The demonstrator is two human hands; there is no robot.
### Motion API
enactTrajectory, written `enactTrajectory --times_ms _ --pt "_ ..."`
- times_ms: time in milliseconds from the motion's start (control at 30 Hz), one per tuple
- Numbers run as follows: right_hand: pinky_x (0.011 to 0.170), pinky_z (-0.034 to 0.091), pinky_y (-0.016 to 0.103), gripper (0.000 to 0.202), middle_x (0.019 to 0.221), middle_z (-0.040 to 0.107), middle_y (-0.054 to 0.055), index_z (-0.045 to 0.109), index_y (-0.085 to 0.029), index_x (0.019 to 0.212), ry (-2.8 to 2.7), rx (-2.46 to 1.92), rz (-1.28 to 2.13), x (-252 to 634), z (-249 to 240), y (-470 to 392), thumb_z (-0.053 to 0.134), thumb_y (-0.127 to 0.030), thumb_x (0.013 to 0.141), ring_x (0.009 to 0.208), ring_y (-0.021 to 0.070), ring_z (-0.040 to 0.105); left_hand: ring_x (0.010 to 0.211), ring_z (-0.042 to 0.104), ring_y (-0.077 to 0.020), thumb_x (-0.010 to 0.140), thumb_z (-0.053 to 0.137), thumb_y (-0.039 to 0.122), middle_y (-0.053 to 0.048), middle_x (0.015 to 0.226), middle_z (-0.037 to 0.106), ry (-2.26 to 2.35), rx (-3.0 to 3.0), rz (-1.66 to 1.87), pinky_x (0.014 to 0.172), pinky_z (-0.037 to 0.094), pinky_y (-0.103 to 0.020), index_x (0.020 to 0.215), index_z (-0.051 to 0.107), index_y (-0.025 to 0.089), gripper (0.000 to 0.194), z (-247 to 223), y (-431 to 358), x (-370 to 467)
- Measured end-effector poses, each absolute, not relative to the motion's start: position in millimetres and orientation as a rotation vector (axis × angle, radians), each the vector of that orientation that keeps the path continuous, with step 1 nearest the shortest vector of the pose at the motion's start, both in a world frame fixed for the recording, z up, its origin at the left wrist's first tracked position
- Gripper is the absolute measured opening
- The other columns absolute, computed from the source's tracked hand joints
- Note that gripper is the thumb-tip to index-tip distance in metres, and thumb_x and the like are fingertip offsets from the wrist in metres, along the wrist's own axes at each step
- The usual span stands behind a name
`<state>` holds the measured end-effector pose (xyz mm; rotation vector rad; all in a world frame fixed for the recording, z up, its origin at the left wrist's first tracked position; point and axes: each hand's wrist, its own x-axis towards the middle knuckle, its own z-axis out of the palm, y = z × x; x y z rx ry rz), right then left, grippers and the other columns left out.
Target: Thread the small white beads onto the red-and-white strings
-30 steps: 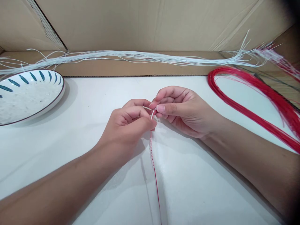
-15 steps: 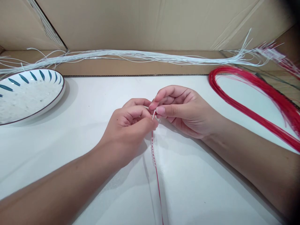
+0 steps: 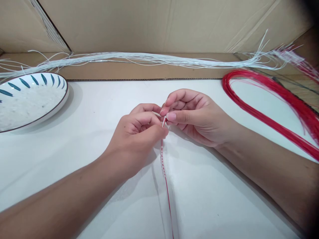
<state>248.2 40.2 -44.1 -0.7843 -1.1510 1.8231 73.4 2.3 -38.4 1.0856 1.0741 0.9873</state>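
Near the middle of the view, my left hand (image 3: 139, 136) pinches a red cord (image 3: 168, 196) between thumb and fingers. The cord runs down to the bottom edge, with small clear pieces along its upper stretch below the hand. Just above my left thumb, a short white strand (image 3: 163, 121) shows beside the red cord. My right hand (image 3: 191, 116) pinches the upper end of these strands with thumb and index finger, close against my left fingertips. The exact tips between the fingers are partly hidden.
At the left, a white plate with blue-green marks (image 3: 42, 112) holds small clear pieces. Long white strands (image 3: 149, 59) lie along the cardboard (image 3: 139, 71) at the back. A looped red cord bundle (image 3: 261, 119) lies at the right on the white surface (image 3: 99, 99).
My right index finger has shifted slightly at the pinch, and a pale strand end shows more between the two hands. My left hand has hardly moved.
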Motion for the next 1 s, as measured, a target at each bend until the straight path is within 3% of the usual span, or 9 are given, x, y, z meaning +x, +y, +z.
enactTrajectory --times_ms 400,700,1000 --pt "0.072 0.062 0.025 0.015 0.084 0.077 0.001 0.072 -0.017 0.085 -1.168 -0.784 1.873 250.0 -44.4 41.7 0.085 -0.015 0.078 0.071 0.0115 0.072 0.111 0.059 -0.0243 0.075 0.069 0.015 -0.002 0.114 0.061 1.08 1.088 0.982 0.082 0.047 -0.034 0.053 0.066 0.019 0.023 -38.9 2.4 73.5" --pt "0.069 0.061 0.02 0.013 0.08 0.077 0.002 0.073 -0.015 0.086 -1.163 -0.749 1.912 250.3 -45.0 42.7 0.085 -0.016 0.079 0.071 0.0103 0.072 0.096 0.059 -0.0181 0.076 0.068 0.014 0.0 0.111 0.059 1.062 1.079 0.966 0.075 0.046 -0.032 0.054 0.068 0.02 0.023 -39.2 0.8 71.4" --pt "0.071 0.061 0.024 0.014 0.08 0.077 0.002 0.073 -0.016 0.086 -1.186 -0.778 1.896 250.1 -44.8 42.3 0.085 -0.018 0.08 0.071 0.0116 0.073 0.089 0.059 -0.0181 0.077 0.068 0.016 -0.001 0.112 0.059 1.091 1.047 0.937 0.068 0.046 -0.031 0.053 0.066 0.019 0.024 -38.4 0.9 72.3"
